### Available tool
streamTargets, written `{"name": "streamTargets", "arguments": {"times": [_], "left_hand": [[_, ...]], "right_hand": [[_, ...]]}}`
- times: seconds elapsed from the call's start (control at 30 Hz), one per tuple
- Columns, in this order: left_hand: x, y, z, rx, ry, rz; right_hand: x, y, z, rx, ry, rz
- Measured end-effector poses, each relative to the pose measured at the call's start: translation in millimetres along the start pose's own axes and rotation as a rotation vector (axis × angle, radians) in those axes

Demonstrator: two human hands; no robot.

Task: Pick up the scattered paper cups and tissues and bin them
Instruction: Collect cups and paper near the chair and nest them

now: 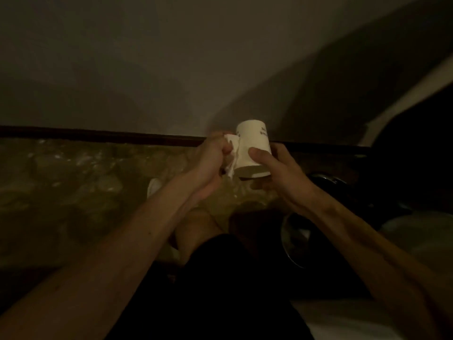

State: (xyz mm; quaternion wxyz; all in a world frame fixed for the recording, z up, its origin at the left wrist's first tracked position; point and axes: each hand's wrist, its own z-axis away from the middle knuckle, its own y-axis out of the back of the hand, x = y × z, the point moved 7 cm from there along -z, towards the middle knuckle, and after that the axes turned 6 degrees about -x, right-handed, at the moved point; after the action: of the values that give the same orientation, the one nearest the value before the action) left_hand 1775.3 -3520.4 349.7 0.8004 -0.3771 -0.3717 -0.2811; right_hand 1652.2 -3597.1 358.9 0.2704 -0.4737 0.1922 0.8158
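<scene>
In dim light my right hand (277, 173) holds a white paper cup (252, 146) upside down, thumb across its side and its open mouth facing down toward me. Small dark print shows near the cup's base. My left hand (210, 158) grips a crumpled white tissue (231, 155) right beside the cup, touching its left side. Both hands are raised in front of the wall, above the floor. A round bin (297, 239) with a dark opening and a shiny rim sits below my right forearm.
A mottled brown floor (73, 182) runs to a dark skirting board (98, 133) under a pale wall. A white object (154, 186) lies on the floor left of my left wrist. Dark rounded objects (328, 182) and a pale shape (416, 231) sit at the right. My knee (196, 231) is below.
</scene>
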Motion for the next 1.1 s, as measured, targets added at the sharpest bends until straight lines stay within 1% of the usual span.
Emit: {"name": "streamTargets", "arguments": {"times": [0.1, 0.17, 0.2, 0.27, 0.33, 0.4, 0.5, 0.57, 0.7, 0.87, 0.97, 1.03, 1.1], "left_hand": [[-34, -78, -8, -0.142, 0.067, -0.148], [-70, -120, -17, -0.236, 0.164, -0.206], [-91, -136, -22, -0.254, 0.215, -0.239], [-134, -159, -32, -0.239, 0.275, -0.338], [-178, -175, -38, -0.23, 0.329, -0.408], [-218, -184, -43, -0.211, 0.409, -0.457], [-256, -179, -54, -0.136, 0.458, -0.536], [-271, -179, -65, -0.104, 0.449, -0.577], [-274, -178, -82, -0.106, 0.4, -0.615], [-255, -166, -88, -0.22, 0.393, -0.74], [-227, -163, -81, -0.27, 0.34, -0.742], [-194, -160, -71, -0.293, 0.249, -0.736], [-151, -150, -60, -0.274, 0.13, -0.789]], "right_hand": [[22, 81, 47, 0.175, 0.0, -0.034], [49, 130, 71, 0.284, -0.024, -0.039], [66, 151, 82, 0.325, -0.048, -0.026], [104, 185, 102, 0.378, -0.114, -0.007], [142, 204, 116, 0.408, -0.181, -0.005], [178, 218, 122, 0.451, -0.288, 0.046], [211, 228, 119, 0.486, -0.423, 0.183], [223, 234, 109, 0.474, -0.443, 0.233], [231, 247, 94, 0.493, -0.453, 0.18], [230, 248, 82, 0.375, -0.491, 0.225], [208, 241, 80, 0.376, -0.413, 0.211], [182, 233, 80, 0.403, -0.312, 0.248], [152, 217, 79, 0.406, -0.193, 0.306]]}}
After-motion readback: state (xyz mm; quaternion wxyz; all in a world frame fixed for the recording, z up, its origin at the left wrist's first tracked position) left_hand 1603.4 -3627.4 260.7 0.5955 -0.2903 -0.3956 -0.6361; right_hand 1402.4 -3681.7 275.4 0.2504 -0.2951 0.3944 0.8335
